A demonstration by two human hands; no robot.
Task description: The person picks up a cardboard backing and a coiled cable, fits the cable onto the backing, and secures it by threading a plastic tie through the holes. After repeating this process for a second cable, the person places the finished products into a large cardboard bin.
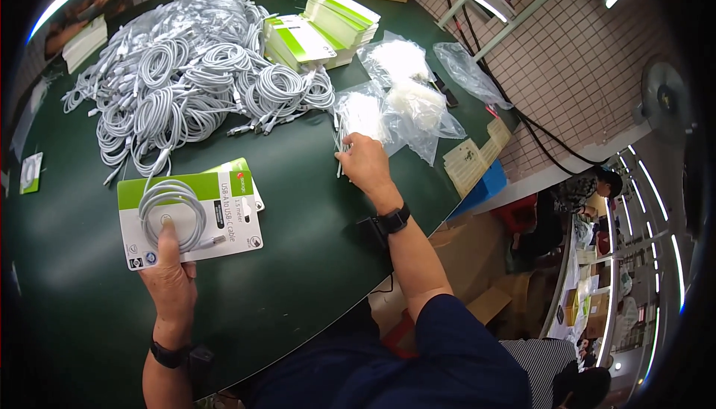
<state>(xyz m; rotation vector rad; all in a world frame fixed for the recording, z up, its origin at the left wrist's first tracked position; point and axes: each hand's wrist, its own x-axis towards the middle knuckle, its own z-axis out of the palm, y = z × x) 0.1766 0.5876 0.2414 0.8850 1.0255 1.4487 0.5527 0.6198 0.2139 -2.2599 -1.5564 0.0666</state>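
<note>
My left hand (170, 278) grips a green-and-white cardboard package card (242, 226), thumb pressing a coiled grey-white USB cable (200, 222) against its front. Part of a second card (259, 198) shows behind it. Over to the right, my right hand (365, 161) has its fingers curled at the near edge of an opened clear bag of thin white cable ties (363, 116). Several ties stick out by the fingertips and seem pinched there; how many is hidden.
A big heap of coiled cables (160, 73) covers the back left of the green table (298, 260). Stacked cards (298, 39) stand behind. Two more tie bags (399, 62) lie at right, near an empty plastic bag (462, 73). A small card (30, 172) lies far left.
</note>
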